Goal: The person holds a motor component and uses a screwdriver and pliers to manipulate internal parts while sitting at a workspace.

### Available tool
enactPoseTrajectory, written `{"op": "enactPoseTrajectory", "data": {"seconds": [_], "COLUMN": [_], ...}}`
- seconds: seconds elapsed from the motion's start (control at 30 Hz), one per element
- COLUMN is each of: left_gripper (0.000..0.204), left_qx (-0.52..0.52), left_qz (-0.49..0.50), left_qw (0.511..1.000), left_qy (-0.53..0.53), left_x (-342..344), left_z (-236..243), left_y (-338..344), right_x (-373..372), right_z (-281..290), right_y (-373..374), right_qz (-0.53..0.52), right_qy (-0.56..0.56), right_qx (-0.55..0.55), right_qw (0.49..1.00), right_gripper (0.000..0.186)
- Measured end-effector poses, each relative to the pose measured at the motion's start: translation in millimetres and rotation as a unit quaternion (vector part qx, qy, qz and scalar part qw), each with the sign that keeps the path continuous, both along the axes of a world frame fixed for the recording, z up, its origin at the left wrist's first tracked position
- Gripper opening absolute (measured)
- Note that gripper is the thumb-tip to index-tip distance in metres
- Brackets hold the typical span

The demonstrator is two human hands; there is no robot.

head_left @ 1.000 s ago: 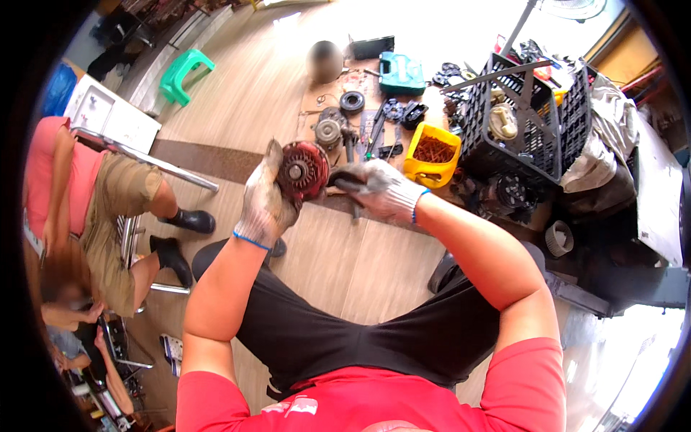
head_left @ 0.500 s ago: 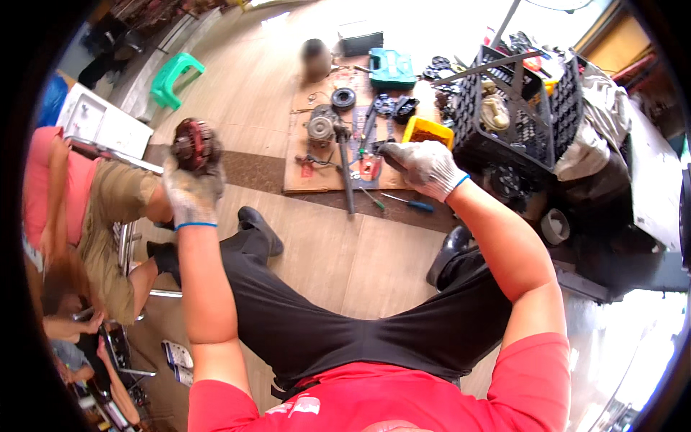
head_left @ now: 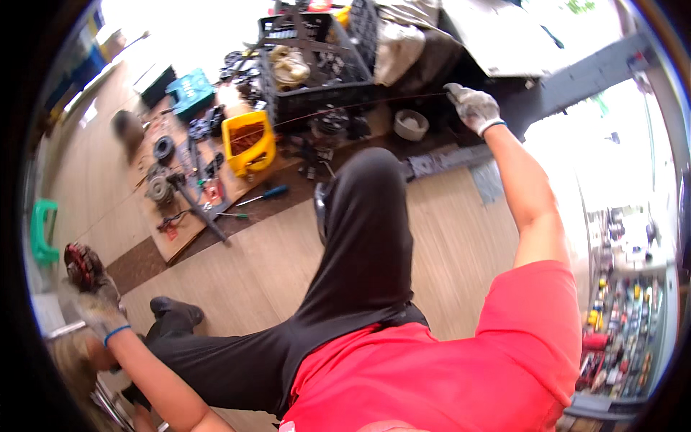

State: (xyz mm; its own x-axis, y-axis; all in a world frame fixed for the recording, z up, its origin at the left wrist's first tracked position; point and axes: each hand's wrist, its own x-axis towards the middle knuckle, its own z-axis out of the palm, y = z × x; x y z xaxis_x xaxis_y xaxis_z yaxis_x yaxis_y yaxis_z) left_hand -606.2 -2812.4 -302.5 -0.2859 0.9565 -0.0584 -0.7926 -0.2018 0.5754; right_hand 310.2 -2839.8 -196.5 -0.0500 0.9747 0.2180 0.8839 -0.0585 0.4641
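Note:
At the far left, my left hand (head_left: 99, 306), in a dirty white knit glove, is closed round a round motor part with dark red windings (head_left: 83, 266). My right hand (head_left: 475, 109), gloved too, is stretched far out to the right with its fingers pinched together. From its fingertips a thin reddish wire (head_left: 360, 105) runs left, past the front of the black crate, toward a yellow container (head_left: 270, 147) of copper-coloured wire scraps (head_left: 247, 140). Whether the wire's far end is attached in there cannot be made out.
A cardboard sheet (head_left: 173, 248) on the floor bears a motor housing (head_left: 158, 189) and tools. A blue-handled screwdriver (head_left: 273, 193) lies nearby. Behind stand a black crate (head_left: 324, 92) and a teal case (head_left: 191, 92). A white bowl (head_left: 411, 125) and a green stool (head_left: 43, 230) flank the area.
The view has swung right. My right hand has moved from beside the yellow container far to the right, and a stretched wire now shows. My left hand still grips the motor part.

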Motion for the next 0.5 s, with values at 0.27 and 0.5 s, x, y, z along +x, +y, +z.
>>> {"op": "enactPoseTrajectory", "data": {"seconds": [0.27,0.5], "left_gripper": [0.050,0.044], "left_qx": [0.002,0.076], "left_qz": [-0.047,-0.238], "left_qw": [0.999,0.968], "left_qy": [-0.003,0.008], "left_x": [0.9,27.7], "left_z": [-11.3,9.5], "left_y": [28.5,18.2], "right_x": [116.3,97.6], "right_z": [-2.3,-77.8], "right_y": [-220.4,-359.7], "right_qz": [-0.283,-0.423], "right_qy": [0.025,0.087], "right_qx": [-0.080,-0.238], "right_qw": [0.956,0.870], "right_gripper": [0.032,0.035]}}
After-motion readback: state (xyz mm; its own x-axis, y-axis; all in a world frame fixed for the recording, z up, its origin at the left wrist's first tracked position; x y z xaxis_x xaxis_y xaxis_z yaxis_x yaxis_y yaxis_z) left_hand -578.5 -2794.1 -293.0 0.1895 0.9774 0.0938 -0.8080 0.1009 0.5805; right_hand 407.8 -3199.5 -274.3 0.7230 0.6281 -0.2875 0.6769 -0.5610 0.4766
